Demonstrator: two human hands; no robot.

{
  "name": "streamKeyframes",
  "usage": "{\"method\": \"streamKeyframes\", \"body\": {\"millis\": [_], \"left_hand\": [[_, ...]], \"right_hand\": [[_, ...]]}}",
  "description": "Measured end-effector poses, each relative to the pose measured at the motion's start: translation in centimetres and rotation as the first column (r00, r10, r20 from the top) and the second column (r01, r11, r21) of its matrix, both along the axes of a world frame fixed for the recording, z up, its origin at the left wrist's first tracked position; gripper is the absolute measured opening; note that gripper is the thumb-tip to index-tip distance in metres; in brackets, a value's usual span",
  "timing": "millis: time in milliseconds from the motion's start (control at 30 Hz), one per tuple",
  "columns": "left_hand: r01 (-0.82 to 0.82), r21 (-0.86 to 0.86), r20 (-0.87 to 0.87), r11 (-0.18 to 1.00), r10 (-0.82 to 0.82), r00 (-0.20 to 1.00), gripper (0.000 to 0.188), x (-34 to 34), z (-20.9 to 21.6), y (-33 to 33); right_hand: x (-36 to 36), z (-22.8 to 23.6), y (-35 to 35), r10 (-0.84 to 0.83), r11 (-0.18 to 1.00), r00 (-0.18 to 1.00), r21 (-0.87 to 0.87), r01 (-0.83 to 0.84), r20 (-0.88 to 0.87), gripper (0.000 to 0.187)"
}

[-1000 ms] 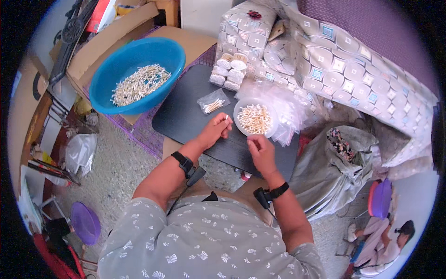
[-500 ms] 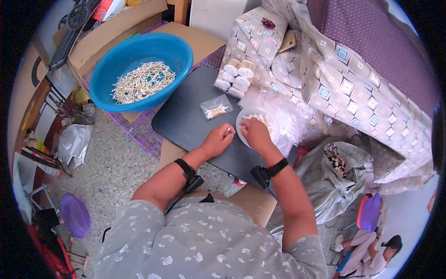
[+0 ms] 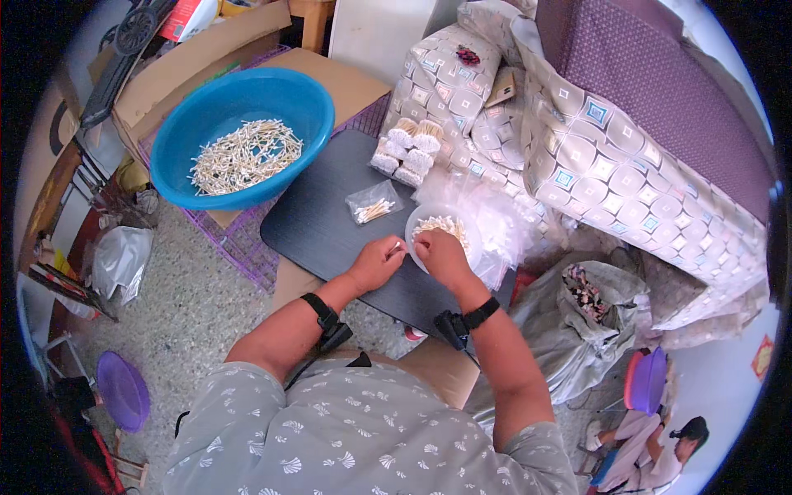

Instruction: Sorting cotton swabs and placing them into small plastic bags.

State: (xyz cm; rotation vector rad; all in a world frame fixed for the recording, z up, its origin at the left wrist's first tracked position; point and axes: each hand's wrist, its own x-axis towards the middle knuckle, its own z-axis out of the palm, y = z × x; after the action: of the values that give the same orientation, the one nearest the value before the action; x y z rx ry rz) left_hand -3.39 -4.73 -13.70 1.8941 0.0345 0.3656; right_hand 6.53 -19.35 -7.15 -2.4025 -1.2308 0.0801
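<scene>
Closest to me on the worktop, I have the left hand near the front edge, its fingers curled nearly closed on what looks like a single cotton swab, one pale tip poking out. Beside it, the right hand reaches over the white bowl, fingers down among the loose swabs; their tips are hidden from me, so I cannot tell how far apart they are or whether they grip anything. Just beyond the hands lies a small clear bag with a few swabs inside (its mouth is too small for me to read as sealed or not). Right of the bowl, a loose heap of clear bags looks unfilled. Farther back sit stacked swab bundles, tightly grouped, which I take as finished. Left of the worktop, the big blue basin holds a broad pile of loose swabs. Judging by that pile and the bowl, I would say far more is left than done.
</scene>
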Motion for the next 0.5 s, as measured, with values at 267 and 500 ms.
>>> {"method": "streamKeyframes", "body": {"millis": [267, 500], "left_hand": [[0.014, -0.040, 0.055, 0.999, -0.012, 0.998, 0.015, -0.2, 0.2, -0.2], [-0.008, -0.042, -0.002, 0.999, 0.008, 1.000, 0.016, -0.3, -0.6, -0.2]], "right_hand": [[-0.1, -0.1, -0.2, 0.004, 0.998, 1.000, 0.061, -0.003, -0.018, 0.017], [-2.1, 1.4, -0.9, -0.058, 0.997, 0.998, -0.051, 0.056, -0.034, 0.018]]}}
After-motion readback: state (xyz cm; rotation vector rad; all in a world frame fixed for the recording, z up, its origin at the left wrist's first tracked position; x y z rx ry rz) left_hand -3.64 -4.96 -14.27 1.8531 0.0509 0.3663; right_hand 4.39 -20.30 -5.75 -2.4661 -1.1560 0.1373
